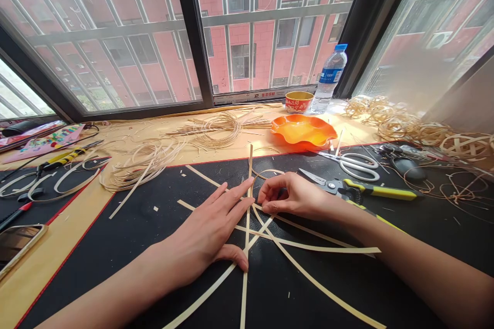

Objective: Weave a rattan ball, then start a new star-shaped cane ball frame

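Several pale, flat bamboo strips (324,250) cross one another on a black mat (139,247), fanning out from a point between my hands. My left hand (210,229) lies flat over the crossing with its fingers spread, the thumb touching an upright strip (244,293). Just right of the crossing, my right hand (291,195) is closed, its thumb and fingertips pinching a strip near the centre. What exactly sits between those fingertips is partly hidden. Pruning shears (339,185) with yellow-green handles lie beyond my right wrist, beside white-handled scissors (358,166).
Coiled strips (142,164) and a thin coil (219,128) lie at the back left. An orange wavy dish (303,131), a red tin (299,103) and a water bottle (329,79) stand by the window. Woven balls (432,136) sit at right; a phone (19,247) lies left.
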A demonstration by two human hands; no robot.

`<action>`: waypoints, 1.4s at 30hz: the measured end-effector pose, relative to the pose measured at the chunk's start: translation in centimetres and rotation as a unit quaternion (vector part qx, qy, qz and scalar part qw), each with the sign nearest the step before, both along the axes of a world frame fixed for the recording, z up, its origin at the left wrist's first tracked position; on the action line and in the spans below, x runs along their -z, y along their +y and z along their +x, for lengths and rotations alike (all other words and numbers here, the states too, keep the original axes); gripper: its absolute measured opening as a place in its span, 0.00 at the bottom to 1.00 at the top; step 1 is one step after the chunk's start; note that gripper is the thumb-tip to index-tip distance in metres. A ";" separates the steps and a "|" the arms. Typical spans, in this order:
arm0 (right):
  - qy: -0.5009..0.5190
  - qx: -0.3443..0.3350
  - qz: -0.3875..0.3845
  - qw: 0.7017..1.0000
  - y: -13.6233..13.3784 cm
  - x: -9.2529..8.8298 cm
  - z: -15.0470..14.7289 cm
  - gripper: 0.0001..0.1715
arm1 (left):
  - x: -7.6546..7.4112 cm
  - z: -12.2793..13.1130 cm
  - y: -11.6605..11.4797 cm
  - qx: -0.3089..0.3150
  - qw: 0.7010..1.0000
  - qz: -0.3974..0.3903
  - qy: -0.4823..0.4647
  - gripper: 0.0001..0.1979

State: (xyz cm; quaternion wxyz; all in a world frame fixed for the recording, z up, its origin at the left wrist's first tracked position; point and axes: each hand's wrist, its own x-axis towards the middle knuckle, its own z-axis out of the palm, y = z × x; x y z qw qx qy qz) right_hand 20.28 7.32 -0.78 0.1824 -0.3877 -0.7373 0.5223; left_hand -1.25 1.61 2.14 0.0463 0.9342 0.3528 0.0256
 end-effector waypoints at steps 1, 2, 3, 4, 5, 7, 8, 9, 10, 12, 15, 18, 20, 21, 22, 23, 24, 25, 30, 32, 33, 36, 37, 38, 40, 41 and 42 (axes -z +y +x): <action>0.000 0.002 0.002 1.000 0.0 0.1 0.0 0.10 | 0.0 0.0 0.0 0.004 1.000 0.001 0.006 0.41; -0.003 0.002 0.008 1.000 0.0 0.2 -0.1 0.10 | -0.1 0.1 0.1 0.006 1.000 -0.001 0.010 0.41; -0.005 0.002 0.013 1.000 0.0 0.2 -0.1 0.10 | -0.1 0.1 0.1 0.008 1.000 -0.002 0.012 0.41; -0.008 0.002 0.018 1.000 0.0 0.3 -0.1 0.10 | -0.1 0.1 0.2 0.007 1.000 -0.004 0.013 0.41; -0.012 0.002 0.023 1.000 -0.1 0.3 -0.2 0.10 | -0.1 0.1 0.2 0.006 1.000 -0.006 0.014 0.41; -0.021 0.003 0.033 0.999 -0.1 0.3 -0.2 0.11 | -0.2 0.1 0.2 0.001 1.000 -0.008 0.017 0.42; -0.026 0.003 0.041 0.999 -0.1 0.3 -0.2 0.12 | -0.2 0.1 0.2 -0.001 1.000 -0.009 0.017 0.42; -0.031 0.002 0.049 0.998 -0.1 0.3 -0.2 0.12 | -0.2 0.1 0.2 -0.003 1.000 -0.009 0.017 0.42; -0.036 0.001 0.055 0.998 -0.1 0.3 -0.2 0.13 | -0.2 0.1 0.2 -0.005 1.000 -0.010 0.016 0.42; -0.041 -0.006 0.059 0.997 -0.2 0.2 -0.1 0.12 | -0.2 0.2 0.2 -0.006 1.000 -0.014 0.015 0.42; -0.046 -0.024 0.062 0.997 -0.3 0.0 0.0 0.13 | -0.2 0.2 0.2 -0.013 0.999 -0.026 0.012 0.42; -0.056 -0.037 0.078 0.995 -0.4 -0.3 0.1 0.13 | -0.1 0.1 0.2 -0.019 0.999 -0.031 0.011 0.43; -0.060 -0.046 0.092 0.993 -0.4 -0.4 0.1 0.12 | 0.1 0.1 0.3 -0.021 0.999 -0.028 0.016 0.43; -0.060 -0.054 0.101 0.992 -0.4 -0.5 0.2 0.12 | 0.1 0.0 0.4 -0.022 0.999 -0.028 0.018 0.44; -0.060 -0.064 0.112 0.990 -0.4 -0.5 0.2 0.13 | 0.2 0.0 0.5 -0.023 0.999 -0.027 0.019 0.44; -0.061 -0.077 0.127 0.987 -0.4 -0.6 0.3 0.14 | 0.2 0.0 0.5 -0.024 0.999 -0.027 0.018 0.44; -0.066 -0.093 0.146 0.983 -0.4 -0.6 0.3 0.15 | 0.3 0.0 0.6 -0.026 0.999 -0.028 0.019 0.44; -0.072 -0.108 0.166 0.978 -0.4 -0.7 0.4 0.16 | 0.3 0.0 0.7 -0.029 0.999 -0.026 0.021 0.45; -0.101 -0.154 0.227 0.956 -0.4 -0.9 0.5 0.17 | 0.6 -0.1 0.6 -0.030 0.999 0.015 0.018 0.49; -0.107 -0.156 0.231 0.954 -0.4 -0.9 0.5 0.18 | 0.6 -0.1 0.3 -0.033 0.999 0.040 0.005 0.49; -0.108 -0.156 0.232 0.954 -0.4 -0.9 0.5 0.18 | 0.5 -0.1 0.1 -0.039 0.998 0.050 0.003 0.48; -0.114 -0.160 0.237 0.952 -0.4 -1.0 0.5 0.17 | 0.0 0.3 -0.6 -0.068 0.996 0.058 0.012 0.44; -0.118 -0.161 0.238 0.951 -0.4 -1.0 0.5 0.17 | -0.3 0.6 -0.8 -0.076 0.995 0.055 0.019 0.41; -0.123 -0.162 0.239 0.950 -0.4 -1.1 0.5 0.18 | -0.6 0.8 -1.0 -0.078 0.995 0.050 0.030 0.37; -0.131 -0.161 0.235 0.950 -0.4 -1.1 0.5 0.19 | -1.1 1.3 -1.5 -0.093 0.993 0.036 0.068 0.24; -0.133 -0.161 0.232 0.950 -0.4 -1.1 0.5 0.20 | -1.3 1.6 -1.7 -0.103 0.990 0.030 0.091 0.19; -0.134 -0.161 0.232 0.950 -0.4 -1.1 0.5 0.20 | -1.5 1.8 -1.9 -0.113 0.987 0.020 0.115 0.17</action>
